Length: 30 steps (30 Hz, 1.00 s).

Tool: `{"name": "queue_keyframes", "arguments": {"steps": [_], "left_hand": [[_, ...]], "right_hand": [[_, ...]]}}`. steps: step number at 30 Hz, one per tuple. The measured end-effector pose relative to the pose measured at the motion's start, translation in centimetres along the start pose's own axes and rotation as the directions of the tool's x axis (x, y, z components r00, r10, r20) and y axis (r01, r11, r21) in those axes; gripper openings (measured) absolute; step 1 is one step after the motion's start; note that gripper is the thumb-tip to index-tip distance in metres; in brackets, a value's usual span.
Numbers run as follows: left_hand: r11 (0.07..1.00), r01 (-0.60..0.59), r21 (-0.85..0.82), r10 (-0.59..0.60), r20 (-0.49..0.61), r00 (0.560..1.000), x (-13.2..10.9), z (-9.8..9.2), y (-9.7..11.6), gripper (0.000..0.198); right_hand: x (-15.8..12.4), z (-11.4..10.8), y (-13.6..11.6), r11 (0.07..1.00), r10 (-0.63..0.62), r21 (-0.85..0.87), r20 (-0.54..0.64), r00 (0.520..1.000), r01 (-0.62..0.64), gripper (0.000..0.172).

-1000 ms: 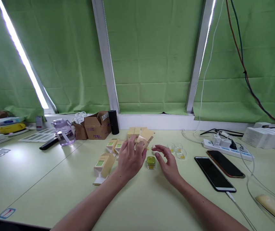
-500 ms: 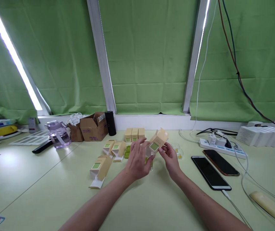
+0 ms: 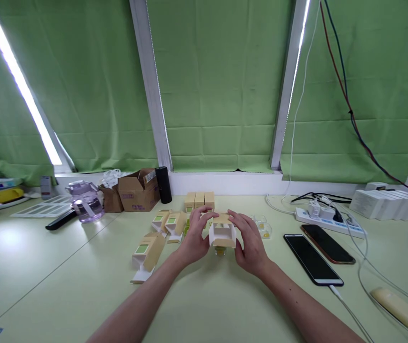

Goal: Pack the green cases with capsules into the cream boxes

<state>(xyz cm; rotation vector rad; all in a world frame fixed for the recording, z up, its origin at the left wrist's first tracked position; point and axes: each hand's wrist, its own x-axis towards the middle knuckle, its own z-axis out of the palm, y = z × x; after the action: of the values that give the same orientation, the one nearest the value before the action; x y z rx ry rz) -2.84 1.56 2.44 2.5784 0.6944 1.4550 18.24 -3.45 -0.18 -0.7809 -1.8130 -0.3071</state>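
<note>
Between my two hands is a small tan cardboard box [image 3: 223, 233], its open end and white inside facing me. My left hand [image 3: 195, 237] grips its left side and my right hand [image 3: 252, 244] its right side, with fingers along the top edge. Just below the box shows a small clear container with something yellow [image 3: 220, 250], partly hidden. Left of my left hand lie three more tan boxes with green labels: a near one [image 3: 149, 250] and two farther ones [image 3: 175, 225], [image 3: 161, 220], flaps open. A bit of green plastic [image 3: 186, 227] peeks out behind my left hand.
Closed tan boxes [image 3: 199, 200] stand in a row at the back. Clear plastic containers [image 3: 263, 227] lie right of my right hand. Farther right are two phones [image 3: 313, 259], [image 3: 328, 243] and a power strip [image 3: 328, 222] with cables. A carton [image 3: 138, 190] and purple jug [image 3: 86, 202] stand back left.
The held box has turned from tilted, with its green label showing, to its open end facing me. It moved slightly left and lower, and my left hand now grips its side.
</note>
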Motion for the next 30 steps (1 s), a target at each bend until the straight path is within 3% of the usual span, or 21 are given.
{"name": "queue_keyframes", "arguments": {"steps": [5,10,17,21,26,28,30], "left_hand": [[0.969,-0.116,0.218,0.153,-0.159,0.975,-0.6,0.5,-0.4,0.044],[0.900,-0.222,0.376,0.306,-0.179,0.935,-1.3,0.4,-0.5,0.041],[0.903,-0.219,0.370,0.300,-0.177,0.937,-1.9,0.6,-0.2,0.041],[0.963,-0.156,0.217,0.205,-0.224,0.953,-1.3,0.4,0.5,0.045],[0.998,0.006,-0.070,-0.024,-0.255,0.967,-0.4,0.3,0.9,0.048],[0.966,0.096,-0.242,-0.162,-0.271,0.949,-0.3,0.6,0.5,0.046],[0.872,0.169,-0.460,-0.305,-0.240,0.922,-0.3,1.1,-0.1,0.049]], "right_hand": [[-0.5,0.4,0.4,0.998,0.012,-0.057,-0.037,0.999,-0.015,0.068],[-0.9,0.8,1.3,0.993,0.086,-0.081,-0.051,0.995,-0.090,0.056],[-1.2,1.0,1.8,0.986,0.130,-0.098,-0.019,0.991,-0.131,0.051],[-1.2,1.0,1.8,0.988,0.119,-0.099,-0.024,0.993,-0.121,0.051],[-1.0,0.8,1.6,0.988,0.116,-0.095,-0.024,0.993,-0.118,0.052],[-1.0,0.8,1.5,0.988,0.120,-0.096,-0.023,0.993,-0.121,0.052],[-0.9,0.8,1.5,0.988,0.121,-0.098,-0.025,0.992,-0.123,0.052]]}}
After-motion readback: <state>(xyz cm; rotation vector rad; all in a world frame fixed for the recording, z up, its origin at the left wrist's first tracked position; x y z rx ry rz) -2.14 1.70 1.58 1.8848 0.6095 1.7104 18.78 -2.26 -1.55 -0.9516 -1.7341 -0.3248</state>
